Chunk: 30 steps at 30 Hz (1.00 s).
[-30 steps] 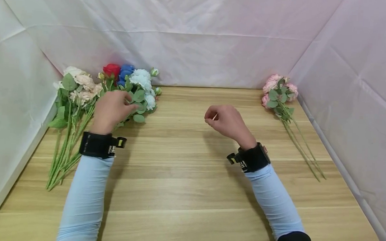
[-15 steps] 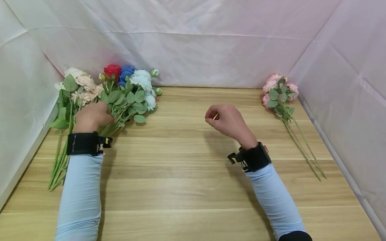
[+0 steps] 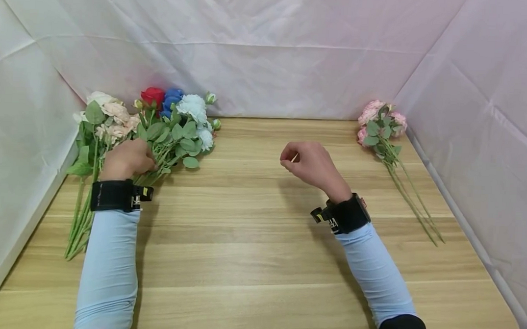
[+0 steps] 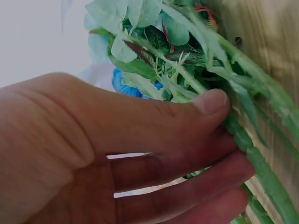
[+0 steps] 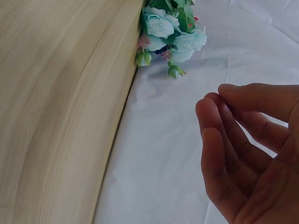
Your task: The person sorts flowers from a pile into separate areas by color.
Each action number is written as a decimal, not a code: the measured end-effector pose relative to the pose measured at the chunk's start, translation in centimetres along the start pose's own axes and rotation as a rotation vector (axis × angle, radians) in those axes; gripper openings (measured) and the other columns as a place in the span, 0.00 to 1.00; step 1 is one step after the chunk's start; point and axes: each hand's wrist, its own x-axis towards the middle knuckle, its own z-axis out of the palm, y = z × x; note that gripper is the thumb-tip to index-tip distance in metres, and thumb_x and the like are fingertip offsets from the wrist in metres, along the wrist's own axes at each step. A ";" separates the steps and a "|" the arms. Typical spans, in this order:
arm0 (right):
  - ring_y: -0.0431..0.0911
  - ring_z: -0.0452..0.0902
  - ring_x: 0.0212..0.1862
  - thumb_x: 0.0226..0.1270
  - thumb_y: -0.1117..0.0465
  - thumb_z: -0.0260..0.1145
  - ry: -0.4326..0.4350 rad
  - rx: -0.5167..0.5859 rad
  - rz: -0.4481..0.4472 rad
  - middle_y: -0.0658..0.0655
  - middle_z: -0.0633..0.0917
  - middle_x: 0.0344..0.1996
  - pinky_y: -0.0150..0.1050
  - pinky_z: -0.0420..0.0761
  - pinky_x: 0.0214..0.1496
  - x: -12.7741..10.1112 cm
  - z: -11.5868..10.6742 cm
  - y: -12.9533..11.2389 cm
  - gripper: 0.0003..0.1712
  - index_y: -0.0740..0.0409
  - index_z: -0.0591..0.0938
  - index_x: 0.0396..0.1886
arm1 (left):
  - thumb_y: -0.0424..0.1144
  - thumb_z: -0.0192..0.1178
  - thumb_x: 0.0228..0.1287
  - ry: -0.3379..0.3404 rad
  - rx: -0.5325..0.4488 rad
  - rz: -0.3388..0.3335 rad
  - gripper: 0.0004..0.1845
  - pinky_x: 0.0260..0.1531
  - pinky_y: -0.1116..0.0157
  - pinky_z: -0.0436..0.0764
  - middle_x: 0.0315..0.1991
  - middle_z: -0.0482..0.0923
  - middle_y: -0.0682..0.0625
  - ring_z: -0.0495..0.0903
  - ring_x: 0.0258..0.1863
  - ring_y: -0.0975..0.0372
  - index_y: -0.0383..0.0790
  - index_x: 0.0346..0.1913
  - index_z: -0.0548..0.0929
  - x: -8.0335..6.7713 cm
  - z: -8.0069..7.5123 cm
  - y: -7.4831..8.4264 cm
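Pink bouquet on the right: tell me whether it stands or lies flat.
Lying flat: the pink bouquet rests on the table, stems toward the person.

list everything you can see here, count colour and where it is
mixed flowers: one pile, red, blue, pale blue and cream heads on green stems, far left of the table
pink flowers: one small bunch, pink with green leaves and long stems, far right by the wall
table: one, light wood
sheet: white, creased, along the back and both sides
wrist straps: two, black, one on each wrist
sleeves: two, light blue
left hand: on the mixed flowers, fingers curled round green stems
right hand: above the middle of the table, fingers loosely curled, holding nothing
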 end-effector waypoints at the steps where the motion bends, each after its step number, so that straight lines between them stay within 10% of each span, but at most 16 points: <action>1: 0.44 0.87 0.35 0.68 0.59 0.69 -0.002 0.000 0.002 0.51 0.91 0.32 0.41 0.79 0.38 0.0 0.0 0.0 0.03 0.50 0.89 0.36 | 0.37 0.61 0.69 -0.001 -0.006 0.003 0.11 0.26 0.57 0.74 0.24 0.79 0.46 0.74 0.25 0.54 0.36 0.34 0.90 0.0 -0.1 0.1; 4: 0.45 0.86 0.35 0.68 0.59 0.70 -0.002 0.000 0.006 0.51 0.91 0.32 0.41 0.79 0.38 0.0 -0.1 0.0 0.03 0.50 0.89 0.36 | 0.35 0.57 0.66 0.008 -0.031 0.010 0.17 0.21 0.61 0.69 0.15 0.67 0.53 0.67 0.18 0.58 0.41 0.17 0.78 -0.2 -0.3 0.2; 14: 0.45 0.86 0.35 0.68 0.59 0.70 0.000 -0.002 0.012 0.50 0.91 0.32 0.41 0.80 0.37 0.0 0.0 0.3 0.03 0.49 0.89 0.36 | 0.42 0.65 0.66 0.102 -0.064 -0.006 0.29 0.17 0.66 0.62 0.13 0.52 0.59 0.55 0.14 0.65 0.50 0.10 0.63 -1.5 -0.9 1.5; 30: 0.44 0.86 0.35 0.69 0.58 0.69 -0.005 -0.006 0.019 0.50 0.91 0.32 0.41 0.79 0.37 0.0 -0.2 0.3 0.04 0.49 0.89 0.36 | 0.36 0.61 0.59 0.408 -0.002 0.051 0.23 0.17 0.63 0.58 0.14 0.55 0.56 0.60 0.19 0.58 0.47 0.08 0.68 -4.8 -2.8 3.9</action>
